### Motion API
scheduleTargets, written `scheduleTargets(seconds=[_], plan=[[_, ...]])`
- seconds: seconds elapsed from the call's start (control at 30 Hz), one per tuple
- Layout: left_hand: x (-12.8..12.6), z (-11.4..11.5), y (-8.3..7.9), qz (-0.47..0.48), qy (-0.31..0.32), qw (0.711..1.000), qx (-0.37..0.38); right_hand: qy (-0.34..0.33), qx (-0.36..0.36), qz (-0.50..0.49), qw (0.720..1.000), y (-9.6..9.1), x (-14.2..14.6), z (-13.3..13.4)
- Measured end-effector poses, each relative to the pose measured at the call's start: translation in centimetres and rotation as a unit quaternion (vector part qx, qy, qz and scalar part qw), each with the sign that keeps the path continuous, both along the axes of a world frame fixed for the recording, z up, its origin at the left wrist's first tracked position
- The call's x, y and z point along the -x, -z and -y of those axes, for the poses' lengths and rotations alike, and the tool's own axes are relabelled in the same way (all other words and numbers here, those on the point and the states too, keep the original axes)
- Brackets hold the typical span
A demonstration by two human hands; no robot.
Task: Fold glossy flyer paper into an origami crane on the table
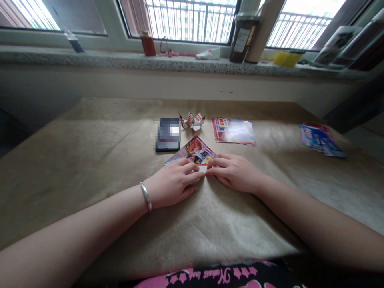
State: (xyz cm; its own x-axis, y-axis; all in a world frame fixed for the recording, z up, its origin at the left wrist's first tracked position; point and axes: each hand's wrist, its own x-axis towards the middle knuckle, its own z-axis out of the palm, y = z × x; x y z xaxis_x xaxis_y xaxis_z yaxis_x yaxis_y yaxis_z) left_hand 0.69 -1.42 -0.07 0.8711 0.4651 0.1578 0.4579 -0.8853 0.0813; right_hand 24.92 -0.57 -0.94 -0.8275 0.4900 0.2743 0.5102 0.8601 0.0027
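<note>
On the far left of the granite-speckled windowsill (90,60) I see a dark brush-like object (73,42) lying at a slant, then a small red container (148,44) standing upright. Below, a beige, felt-like cloth (75,160) covers the table, soft and slightly rumpled near my body.

My left hand (172,182) lies flat on the cloth, a smooth silver bangle (146,196) on its wrist. Its fingers are pressed down on the near edge of a glossy printed paper sheet (193,151), not curled around anything. The sheet lies just beyond my fingertips, turned so one corner points away from me, its near corner hidden under both hands.

Behind the sheet, a dark rectangular phone (168,135) lies flat, and just to its right sits a small folded paper figure (192,121) with creased, pointed flaps.

My right hand (235,173) meets the left at the fingertips, also flat and pressing on the sheet's near edge, pinching nothing that I can see.

Further right, a stack of colourful flyers (234,131) lies flat, and well apart near the cloth's right edge lies a bluish leaflet (321,140). On the sill above stand a dark jar (242,40) and a yellow block (286,59).
</note>
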Motion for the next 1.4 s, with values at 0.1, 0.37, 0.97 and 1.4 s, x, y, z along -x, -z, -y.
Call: scheduleTargets(seconds=[0.1, 0.37, 0.97, 1.4], plan=[[-0.1, 0.1, 0.0, 0.003, -0.004, 1.000, -0.012, -0.016, -0.010, 0.010, 1.000, -0.3, 0.1, -0.2], [-0.3, 0.2, -0.4, -0.003, -0.003, 1.000, -0.028, -0.027, -0.024, 0.003, 0.999, -0.6, 0.0, -0.4], [-0.2, 0.1, -0.2, 0.003, 0.001, 1.000, -0.024, -0.011, 0.022, -0.008, 1.000, -0.8, -1.8, -1.2], [0.0, 0.1, 0.1, 0.005, 0.002, 1.000, -0.007, 0.023, 0.033, 0.009, 0.999, -0.7, -3.1, -1.5]])
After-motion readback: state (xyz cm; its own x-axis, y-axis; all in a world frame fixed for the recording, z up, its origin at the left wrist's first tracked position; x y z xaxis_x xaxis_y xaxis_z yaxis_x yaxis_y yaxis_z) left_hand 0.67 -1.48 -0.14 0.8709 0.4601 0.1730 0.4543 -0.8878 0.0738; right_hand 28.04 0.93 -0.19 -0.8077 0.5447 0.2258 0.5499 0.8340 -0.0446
